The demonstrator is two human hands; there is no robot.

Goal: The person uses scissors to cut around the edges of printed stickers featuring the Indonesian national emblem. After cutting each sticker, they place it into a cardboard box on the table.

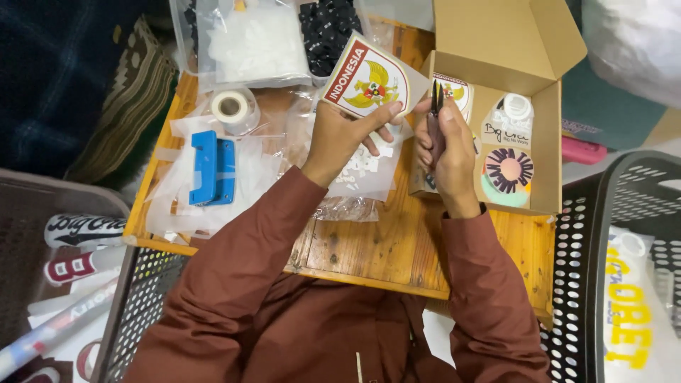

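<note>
My left hand [345, 135] holds up a shield-shaped sticker [367, 78] in a clear sleeve, white with a red band and a gold bird emblem. My right hand [445, 145] grips small black thread snips [435, 106], their points upward beside the sticker's right edge. Both hands hover over a small wooden table [369, 248]. Just right of my right hand lies an open cardboard box [543, 128] with more stickers in it, among them a round one [508, 174] and another shield sticker [457, 89].
On the table's left lie a blue punch tool [211, 169], a clear tape roll [231, 108] and plastic sleeves. Bags of white and black small parts [284, 35] sit at the back. Perforated black baskets [610, 234] with packaged stickers flank the table.
</note>
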